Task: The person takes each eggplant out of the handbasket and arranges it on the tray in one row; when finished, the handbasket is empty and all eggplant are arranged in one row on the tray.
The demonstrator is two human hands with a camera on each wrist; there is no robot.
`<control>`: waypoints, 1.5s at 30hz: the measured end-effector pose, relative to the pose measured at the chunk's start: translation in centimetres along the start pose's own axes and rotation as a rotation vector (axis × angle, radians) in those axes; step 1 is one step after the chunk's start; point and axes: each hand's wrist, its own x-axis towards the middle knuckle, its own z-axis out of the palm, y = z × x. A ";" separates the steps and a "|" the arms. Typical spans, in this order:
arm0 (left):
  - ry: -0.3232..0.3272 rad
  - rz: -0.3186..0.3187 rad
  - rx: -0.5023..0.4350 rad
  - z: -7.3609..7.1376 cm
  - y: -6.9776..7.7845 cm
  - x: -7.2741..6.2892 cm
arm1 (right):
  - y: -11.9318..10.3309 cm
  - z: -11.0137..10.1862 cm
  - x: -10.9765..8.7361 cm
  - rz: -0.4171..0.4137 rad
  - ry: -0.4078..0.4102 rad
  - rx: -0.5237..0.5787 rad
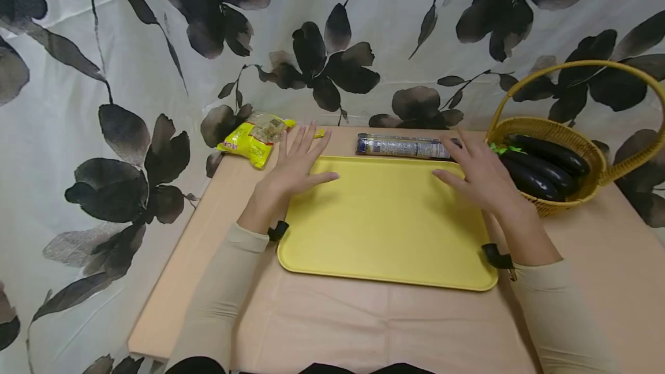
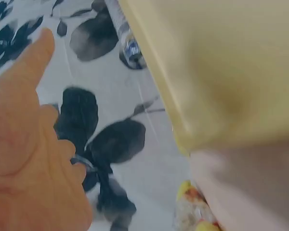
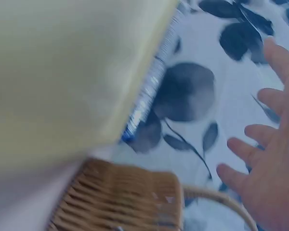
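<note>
A yellow rectangular tray [image 1: 384,224] lies flat on the table. My left hand [image 1: 298,163] hovers with spread fingers over the tray's far left corner, holding nothing. Over the far right corner, my right hand [image 1: 480,178] is likewise spread and holds nothing. Behind the tray's far edge lies a long, clear-and-blue wrapped package [image 1: 402,146], its right end partly hidden by my right fingers. A yellow printed bag [image 1: 254,137] sits beyond my left hand. To the right of my right hand stands a wicker basket [image 1: 594,157] holding several dark eggplants [image 1: 545,154].
The basket's tall arched handle [image 1: 576,64] rises at the right. A floral curtain [image 1: 156,45] hangs behind and to the left of the table. The table [image 1: 332,322] is covered in a pale peach cloth, and its left edge slants toward the near left.
</note>
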 end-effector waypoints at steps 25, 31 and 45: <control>-0.519 -0.063 -0.562 1.5 -8.3 -1.9 | 8.2 -6.0 -3.3 0.212 0.045 0.226; -0.511 -0.120 -0.514 1.6 -8.3 -2.0 | 9.3 -5.4 -3.4 0.228 -0.062 0.181; -0.508 -0.158 -0.496 1.6 -8.2 -2.1 | 10.6 -5.2 -3.0 0.254 -0.273 0.073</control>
